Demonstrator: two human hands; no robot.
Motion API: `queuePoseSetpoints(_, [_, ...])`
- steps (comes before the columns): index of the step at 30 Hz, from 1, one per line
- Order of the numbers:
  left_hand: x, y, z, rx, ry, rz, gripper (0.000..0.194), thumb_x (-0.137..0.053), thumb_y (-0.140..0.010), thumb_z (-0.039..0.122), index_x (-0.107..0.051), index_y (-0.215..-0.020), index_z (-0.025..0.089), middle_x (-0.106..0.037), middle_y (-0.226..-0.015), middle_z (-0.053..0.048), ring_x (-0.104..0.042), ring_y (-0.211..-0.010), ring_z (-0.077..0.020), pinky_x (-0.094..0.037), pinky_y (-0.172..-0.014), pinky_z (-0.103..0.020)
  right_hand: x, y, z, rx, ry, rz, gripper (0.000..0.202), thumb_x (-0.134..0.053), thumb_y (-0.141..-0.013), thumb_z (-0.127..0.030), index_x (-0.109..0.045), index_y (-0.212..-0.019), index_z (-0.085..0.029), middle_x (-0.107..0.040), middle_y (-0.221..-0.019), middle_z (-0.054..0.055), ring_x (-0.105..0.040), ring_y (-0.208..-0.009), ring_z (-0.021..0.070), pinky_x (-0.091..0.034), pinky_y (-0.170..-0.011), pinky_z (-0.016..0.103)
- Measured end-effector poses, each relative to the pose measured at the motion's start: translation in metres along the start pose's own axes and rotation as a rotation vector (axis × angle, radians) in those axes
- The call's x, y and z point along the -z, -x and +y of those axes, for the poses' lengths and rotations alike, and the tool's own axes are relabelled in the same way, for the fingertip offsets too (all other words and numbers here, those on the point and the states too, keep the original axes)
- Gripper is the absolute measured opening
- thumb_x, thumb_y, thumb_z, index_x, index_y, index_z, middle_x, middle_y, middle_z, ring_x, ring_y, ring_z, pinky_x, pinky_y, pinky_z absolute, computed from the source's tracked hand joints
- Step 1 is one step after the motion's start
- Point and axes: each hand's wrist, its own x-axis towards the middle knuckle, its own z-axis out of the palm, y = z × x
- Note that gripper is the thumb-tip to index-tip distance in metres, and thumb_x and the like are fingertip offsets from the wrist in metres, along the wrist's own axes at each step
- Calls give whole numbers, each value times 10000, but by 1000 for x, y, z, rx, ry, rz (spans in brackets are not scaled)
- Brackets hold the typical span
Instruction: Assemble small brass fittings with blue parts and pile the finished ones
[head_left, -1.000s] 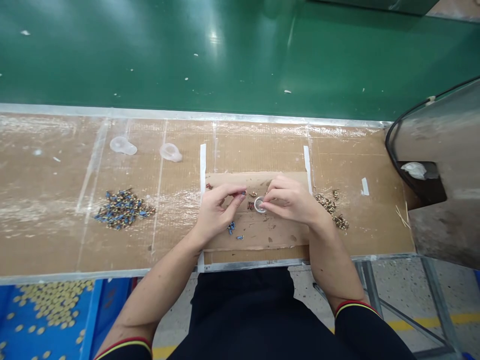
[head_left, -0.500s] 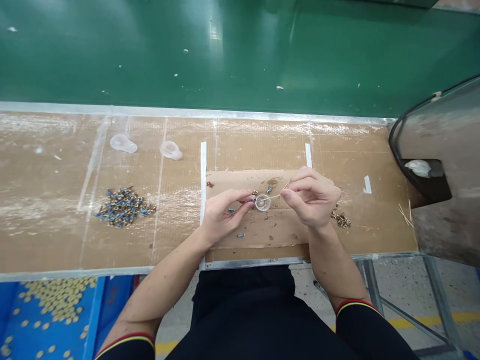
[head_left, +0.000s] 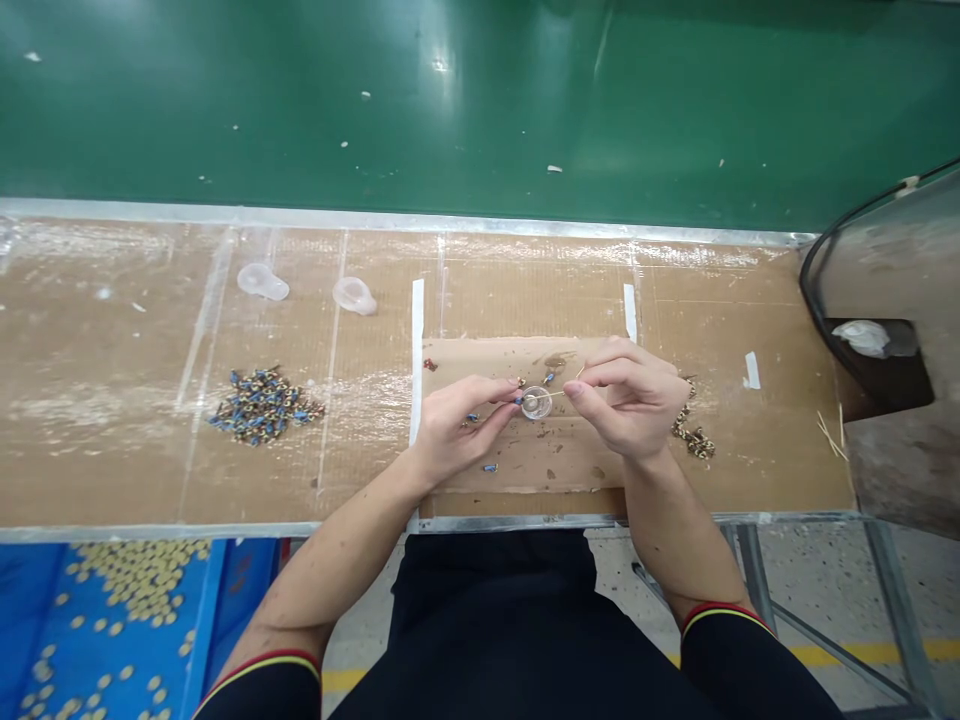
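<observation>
My left hand (head_left: pixel 469 420) pinches a small blue-and-brass piece (head_left: pixel 518 400) between thumb and fingertips, at the left rim of a small clear cup (head_left: pixel 538 410). From the other side, my right hand (head_left: pixel 626 395) grips a thin wooden stick (head_left: pixel 556 393), its tip over the cup close to that piece. Whether the tip touches the piece is too small to tell. Under both hands lies a stained cardboard sheet (head_left: pixel 532 470). On it, a loose blue piece (head_left: pixel 490 468) lies nearer my body and another blue piece (head_left: pixel 549 377) lies beyond the cup.
A pile of blue-and-brass pieces (head_left: pixel 262 408) lies left, brass-coloured pieces (head_left: pixel 697 442) right. Two translucent plastic scoops (head_left: pixel 262 282) sit at the back left. Thin sticks (head_left: pixel 831 436) lie near a metal housing (head_left: pixel 900 450). A blue bin (head_left: pixel 214 620) with yellowish discs stands below left.
The whole view has shifted slightly, so the table appears a little further right. Both hands keep their grips, with the blue-and-brass piece and the stick tip still at the cup.
</observation>
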Motion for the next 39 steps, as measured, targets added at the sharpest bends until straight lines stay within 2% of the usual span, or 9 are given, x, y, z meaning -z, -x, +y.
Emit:
queuePoseSetpoints(9, [1,-2,2,-13,-24,-9,262,-709,-933,128,-676,-1176,220,-813,-942,-21,-799,-811,-139,-678,-738,-252,-1,1,-1,-27,63,-15,162,-756,-861,-262,-707,-707,-258,-684,-643,-17,-620,-573,138,-511,-534,303])
queuePoseSetpoints(19, [1,-1,1,-3,-25,-15,242,-717,-935,132,-656,-1161,192,-810,-914,-34,-797,-802,-137,-673,-733,-242,-3,0,1,40,40,-23,161,-764,-851,-209,-690,-715,-254,-665,-644,-32,-598,-565,119,-486,-528,283])
queuePoseSetpoints(24, [1,0,1,8,-16,-19,273,-722,-924,120,-669,-1176,211,-811,-923,-22,-797,-801,-139,-673,-725,-247,-2,0,1,22,96,-46,192,-745,-883,-283,-695,-700,-253,-680,-648,-20,-601,-552,129,-497,-520,297])
queuePoseSetpoints(29, [0,2,0,15,-2,-8,289,-734,-904,94,-676,-1164,207,-814,-931,-30,-799,-815,-145,-673,-744,-247,-3,1,0,41,28,-48,126,-772,-855,-201,-727,-754,-260,-691,-681,-28,-612,-578,121,-505,-536,282])
queuePoseSetpoints(35, [0,4,-1,100,108,23,257,-747,-903,116,-701,-1139,205,-821,-942,-37,-803,-811,-151,-681,-758,-253,11,-6,3,56,-26,-10,124,-775,-863,-211,-725,-756,-249,-672,-683,-29,-587,-578,105,-462,-519,267])
queuePoseSetpoints(37, [0,5,-2,123,171,39,250,-754,-900,120,-704,-1130,203,-822,-935,-41,-806,-813,-153,-685,-762,-254,19,-9,6,64,-12,-62,134,-778,-863,-198,-716,-752,-239,-673,-696,-30,-577,-574,94,-442,-512,253])
queuePoseSetpoints(39, [0,5,-2,137,227,50,258,-757,-898,113,-704,-1132,206,-823,-927,-41,-809,-830,-160,-690,-771,-260,25,-11,10,46,21,-218,134,-776,-873,-200,-716,-756,-229,-683,-707,-24,-597,-594,98,-459,-534,249])
